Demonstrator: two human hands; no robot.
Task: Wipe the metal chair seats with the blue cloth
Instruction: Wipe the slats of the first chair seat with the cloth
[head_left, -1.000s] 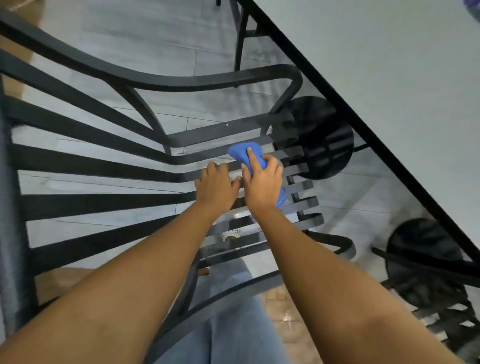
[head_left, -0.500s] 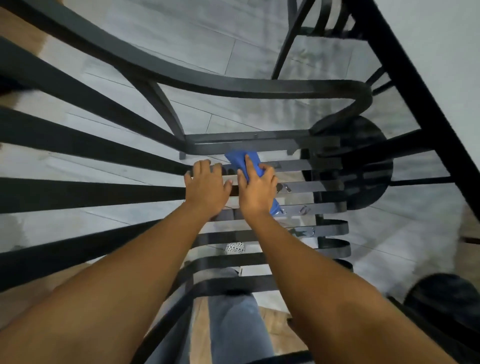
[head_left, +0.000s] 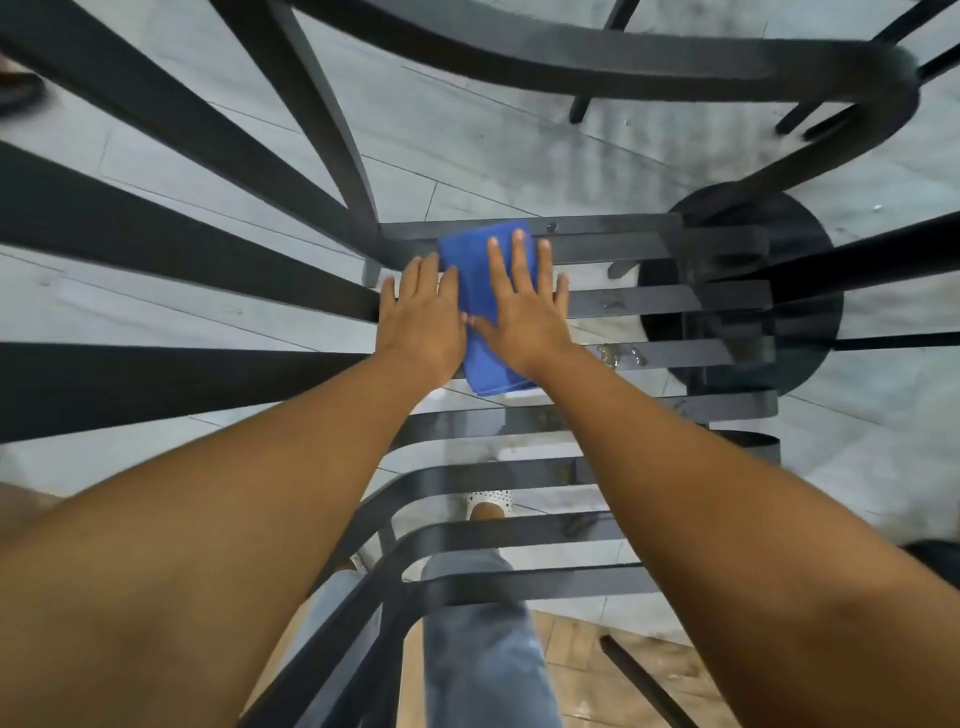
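Observation:
A black metal chair with a slatted seat (head_left: 639, 301) fills the head view from above. The blue cloth (head_left: 470, 291) lies spread flat over the far slats, near the seat's back. My right hand (head_left: 519, 306) presses flat on the cloth with its fingers straight and spread. My left hand (head_left: 421, 317) lies flat beside it, fingers straight, on the slats at the cloth's left edge. Water drops (head_left: 618, 356) shine on a slat to the right of my right hand.
The chair's backrest bars (head_left: 171, 244) fan out to the left and its armrest (head_left: 597, 67) curves across the top. A round black table base (head_left: 753, 291) stands on the grey tiled floor under the seat's right side. My jeans leg (head_left: 483, 649) and foot show below.
The view has moved closer over the seat. My right hand has flattened the bunched cloth into a spread rectangle. My left hand stays beside it on the slats.

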